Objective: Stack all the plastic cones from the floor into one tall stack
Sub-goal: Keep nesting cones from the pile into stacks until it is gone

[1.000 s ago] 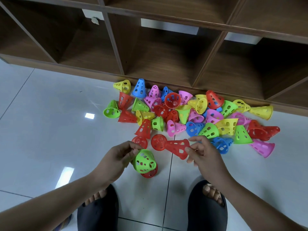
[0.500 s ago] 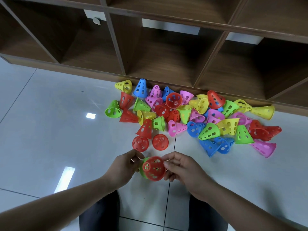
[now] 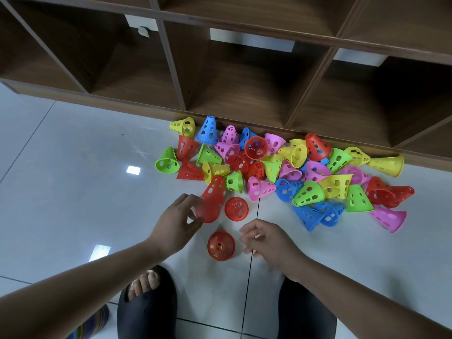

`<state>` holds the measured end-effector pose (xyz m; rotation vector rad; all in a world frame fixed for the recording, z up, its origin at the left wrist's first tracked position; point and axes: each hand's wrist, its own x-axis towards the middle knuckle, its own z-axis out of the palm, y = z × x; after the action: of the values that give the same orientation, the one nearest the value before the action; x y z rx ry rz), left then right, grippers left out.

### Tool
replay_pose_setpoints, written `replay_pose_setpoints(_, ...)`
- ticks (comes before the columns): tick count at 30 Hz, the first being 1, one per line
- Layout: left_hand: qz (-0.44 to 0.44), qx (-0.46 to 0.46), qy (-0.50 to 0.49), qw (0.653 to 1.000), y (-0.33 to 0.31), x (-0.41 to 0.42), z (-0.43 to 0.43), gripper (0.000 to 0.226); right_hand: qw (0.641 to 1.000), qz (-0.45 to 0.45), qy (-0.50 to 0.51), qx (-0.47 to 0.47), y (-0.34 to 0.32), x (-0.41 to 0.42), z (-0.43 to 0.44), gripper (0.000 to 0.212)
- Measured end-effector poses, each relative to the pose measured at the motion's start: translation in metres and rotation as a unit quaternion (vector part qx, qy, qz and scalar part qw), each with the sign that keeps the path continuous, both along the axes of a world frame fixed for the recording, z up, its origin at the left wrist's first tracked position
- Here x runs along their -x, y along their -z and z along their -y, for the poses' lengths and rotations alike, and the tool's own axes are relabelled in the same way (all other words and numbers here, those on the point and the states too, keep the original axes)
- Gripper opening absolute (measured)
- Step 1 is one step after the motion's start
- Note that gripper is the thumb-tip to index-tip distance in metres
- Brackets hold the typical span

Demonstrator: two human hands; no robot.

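Heap of cones in red, yellow, green, blue and pink, most tipped on their sides, lying on the pale tiled floor against the foot of the wooden shelf unit. On my feed three red ones stand apart from it on the near side, all seen from above. The left hand is at the leftmost red cone: the fingers curve over its far-left side, the thumb comes in at its near edge, and the cone sits in the mouth of that C-shaped grasp. The cone and the fingertips are smeared with blur, so I cannot tell whether the hand pinches it or only brackets it. Just behind it a taller red cone leans at the heap's edge. The second red cone stands just to the right, apart from both hands. The near red cone stands on the floor between the two wrists, closest to me; something lighter shows through its holes, though I cannot make out what. The right hand hangs just to its right, not touching it, fingers loosely curled and holding nothing. Below, two black slippers are planted on the tiles, toes showing in the left one.
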<state>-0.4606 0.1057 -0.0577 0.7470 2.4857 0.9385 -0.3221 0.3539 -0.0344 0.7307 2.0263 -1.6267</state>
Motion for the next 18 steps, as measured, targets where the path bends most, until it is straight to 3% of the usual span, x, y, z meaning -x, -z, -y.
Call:
replay_pose_setpoints(3,-0.021,0.025,0.026,0.999,0.005,0.005,-0.003,0.043,0.980,-0.079,-0.088,-0.160,0.003,0.012,-0.005,0.022)
replay_pose_setpoints(7,-0.016,0.053,0.047,0.997,0.013,0.009,-0.002,0.044,0.914,-0.192,-0.213,-0.288,0.004,0.025,-0.009,0.044)
replay_pose_setpoints(10,-0.009,0.067,0.058,0.996,0.018,0.005,0.002,0.042,0.858,-0.205,-0.286,-0.374,0.006,0.031,-0.010,0.062)
replay_pose_setpoints(14,-0.014,0.050,0.071,0.996,0.020,0.000,0.008,0.039,0.828,-0.202,-0.328,-0.406,0.012,0.029,-0.012,0.063)
replay_pose_setpoints(18,-0.037,0.033,0.042,0.998,0.016,0.001,0.014,0.037,0.823,-0.192,-0.333,-0.417,0.013,0.025,-0.016,0.056)
